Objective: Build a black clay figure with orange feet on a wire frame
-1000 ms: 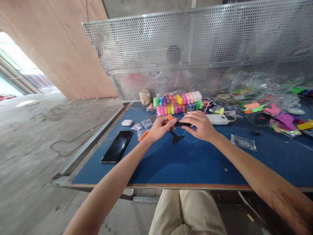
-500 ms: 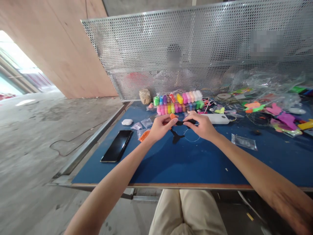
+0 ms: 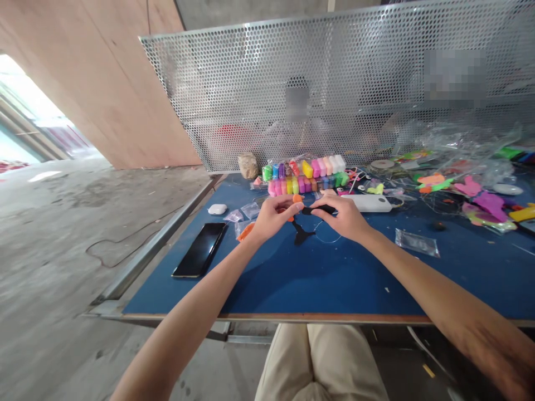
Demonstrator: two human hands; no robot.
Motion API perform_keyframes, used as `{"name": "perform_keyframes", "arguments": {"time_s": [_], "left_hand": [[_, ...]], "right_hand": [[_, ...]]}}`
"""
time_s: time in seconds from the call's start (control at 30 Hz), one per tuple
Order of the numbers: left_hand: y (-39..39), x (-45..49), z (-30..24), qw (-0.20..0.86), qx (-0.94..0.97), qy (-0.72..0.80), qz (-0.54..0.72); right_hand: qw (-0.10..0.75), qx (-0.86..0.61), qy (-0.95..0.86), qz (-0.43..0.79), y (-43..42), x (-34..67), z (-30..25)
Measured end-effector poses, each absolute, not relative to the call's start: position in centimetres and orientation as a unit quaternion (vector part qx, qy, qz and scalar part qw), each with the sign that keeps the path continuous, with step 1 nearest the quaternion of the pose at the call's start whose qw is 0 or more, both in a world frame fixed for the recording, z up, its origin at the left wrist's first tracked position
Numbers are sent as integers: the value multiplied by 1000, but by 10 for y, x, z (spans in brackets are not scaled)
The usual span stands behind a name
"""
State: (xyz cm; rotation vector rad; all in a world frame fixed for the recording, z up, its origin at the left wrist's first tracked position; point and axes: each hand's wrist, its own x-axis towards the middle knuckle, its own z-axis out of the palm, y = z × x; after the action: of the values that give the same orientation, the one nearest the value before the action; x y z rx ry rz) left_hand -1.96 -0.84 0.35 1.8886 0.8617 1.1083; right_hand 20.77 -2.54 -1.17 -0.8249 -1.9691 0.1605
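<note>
My left hand (image 3: 272,216) is closed in a pinch around a small orange piece (image 3: 297,198), whose rounded end sticks up above the thumb and forefinger. Close to its right, my right hand (image 3: 340,214) pinches a thin black piece (image 3: 306,211). The black piece's tip points toward the left fingertips; whether it touches the orange piece I cannot tell. Below the hands a forked black cutout (image 3: 304,234) lies on the blue table (image 3: 292,284). Next to it a thin clear thread (image 3: 328,240) curves in a loop.
Behind the hands lie rows of colourful modelling clay packs (image 3: 307,177) and a stone (image 3: 248,166). A white power strip (image 3: 368,203), a small clear bag (image 3: 417,243) and bright cutouts (image 3: 489,203) are on the right. A phone (image 3: 199,249) and white earbud case (image 3: 217,209) lie left. A perforated metal screen (image 3: 251,83) stands behind.
My right thumb and fingertips have shifted slightly on the black piece. The orange piece has moved a little to the right in my left fingers. The rest looks the same.
</note>
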Motion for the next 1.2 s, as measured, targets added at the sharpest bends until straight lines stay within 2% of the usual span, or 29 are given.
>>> {"name": "perform_keyframes", "arguments": {"time_s": [0.2,0.47,0.63,0.83,1.03,1.1,1.2], "left_hand": [[-7,-18,0,345,770,350,407],[-8,-16,-1,365,765,350,399],[-14,-15,3,400,730,346,432],[-18,-16,5,286,791,348,414],[-19,-15,5,236,803,359,413],[-19,-15,5,242,805,354,409],[-16,-14,4,332,773,359,405]], "right_hand": [[480,-335,-807,84,-26,208,-11],[474,-382,-769,193,-25,210,-8],[473,-377,-767,214,-25,210,-7],[454,-386,-767,237,-24,212,-7],[471,-397,-746,253,-26,208,-6],[476,-402,-740,253,-26,207,-6],[492,-404,-723,269,-21,209,-7]]}}
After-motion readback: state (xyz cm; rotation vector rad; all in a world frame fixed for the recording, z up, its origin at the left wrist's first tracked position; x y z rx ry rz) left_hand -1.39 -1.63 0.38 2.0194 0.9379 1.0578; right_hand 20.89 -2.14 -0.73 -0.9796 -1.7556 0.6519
